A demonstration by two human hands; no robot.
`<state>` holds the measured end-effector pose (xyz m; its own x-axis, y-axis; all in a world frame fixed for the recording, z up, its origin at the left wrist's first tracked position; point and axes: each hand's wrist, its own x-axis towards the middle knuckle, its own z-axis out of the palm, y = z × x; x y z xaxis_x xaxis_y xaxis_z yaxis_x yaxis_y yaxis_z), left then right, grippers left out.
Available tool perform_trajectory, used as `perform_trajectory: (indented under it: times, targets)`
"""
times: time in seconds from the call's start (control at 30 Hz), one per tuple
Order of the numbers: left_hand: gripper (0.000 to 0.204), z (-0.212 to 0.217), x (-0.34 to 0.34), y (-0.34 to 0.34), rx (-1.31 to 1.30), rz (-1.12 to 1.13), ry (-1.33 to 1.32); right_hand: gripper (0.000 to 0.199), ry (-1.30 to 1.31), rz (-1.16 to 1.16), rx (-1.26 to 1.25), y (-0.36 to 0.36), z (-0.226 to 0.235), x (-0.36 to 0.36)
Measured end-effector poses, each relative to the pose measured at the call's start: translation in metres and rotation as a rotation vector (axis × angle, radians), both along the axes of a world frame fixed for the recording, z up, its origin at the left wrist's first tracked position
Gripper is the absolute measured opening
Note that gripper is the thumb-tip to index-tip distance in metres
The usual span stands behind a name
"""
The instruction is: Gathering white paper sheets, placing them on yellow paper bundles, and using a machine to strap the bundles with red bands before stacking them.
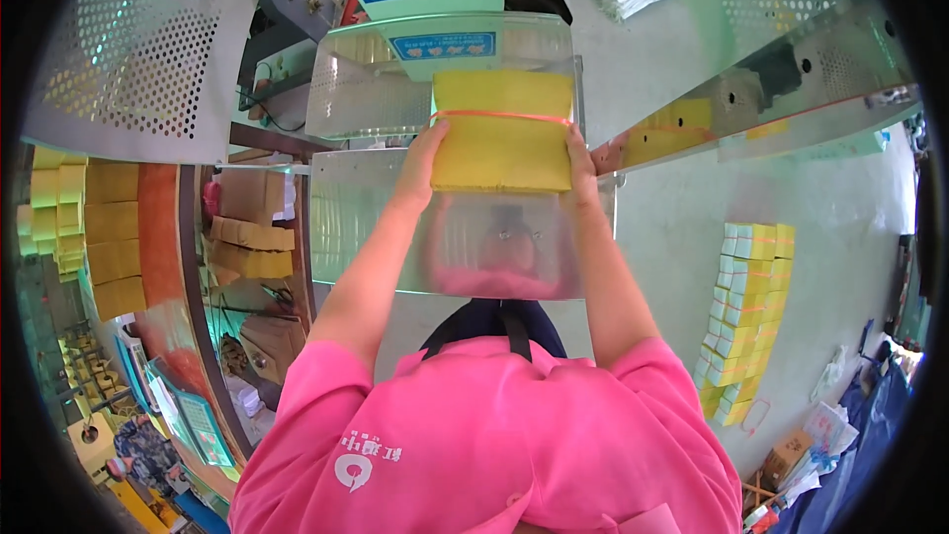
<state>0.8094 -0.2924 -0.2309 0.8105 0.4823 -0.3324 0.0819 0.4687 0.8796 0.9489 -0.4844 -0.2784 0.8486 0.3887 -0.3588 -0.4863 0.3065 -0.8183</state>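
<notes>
A yellow bundle [502, 156], block-like and roughly rectangular with a flat, matte upper face, is held by its left and right edges over the shiny metal plate [358, 222]. A thin pinkish-orange band [504, 117] runs around it from side to side, nearer the bundle's far end than its near one. The bundle sits squarely to the plate, closer to its right side than its left, with its far part reaching beyond the plate's far edge. Whether its underside touches the plate cannot be told.
</notes>
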Motion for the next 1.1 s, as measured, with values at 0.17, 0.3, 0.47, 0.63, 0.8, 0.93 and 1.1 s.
perform_trajectory:
  times: [0.17,0.3,0.47,0.63,0.8,0.93,1.1]
  targets:
    - [0.047,0.001,-0.003,-0.004,-0.035,0.013,-0.017,0.053,-0.081,-0.031,-0.181,-0.002,-0.052,0.015]
    - [0.047,0.002,-0.048,-0.019,0.006,0.095,-0.022,0.069,-0.074,0.298,0.133,-0.005,0.019,-0.029]
    - [0.044,0.003,-0.104,-0.046,0.142,0.251,0.066,0.06,-0.561,0.281,-0.316,-0.029,0.03,-0.077]
    - [0.04,0.016,-0.126,-0.056,0.382,0.292,0.282,0.041,-0.651,0.443,-0.887,-0.056,0.074,-0.089]
    - [0.032,0.002,-0.137,-0.046,0.441,0.43,0.25,0.03,-0.454,0.283,-0.697,-0.07,0.06,-0.077]
    - [0.019,-0.001,-0.128,-0.05,0.133,0.419,-0.067,0.023,-0.304,0.164,-0.274,-0.056,0.056,-0.078]
    - [0.012,-0.006,-0.129,-0.047,0.016,0.387,-0.142,0.016,-0.219,-0.078,-0.158,-0.036,0.037,-0.099]
